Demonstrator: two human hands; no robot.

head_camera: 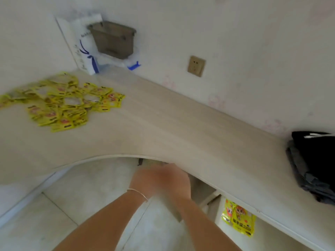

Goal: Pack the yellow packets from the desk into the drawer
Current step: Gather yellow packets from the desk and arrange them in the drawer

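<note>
A heap of several yellow packets lies spread on the left part of the pale wooden desk. Under the desk's right side a white drawer stands pulled out, with yellow packets lying in it. My left hand, a thin bracelet on its wrist, and my right hand are pressed close together just below the desk's front edge, left of the drawer. Both hands are blurred and their fingers are hidden under the desk edge. I cannot tell whether either holds anything.
A grey plastic bin and a white bag with blue ribbon stand in the far corner. A wall socket is behind the desk. Dark folded clothes lie on the desk's right end. Pale tiled floor is below.
</note>
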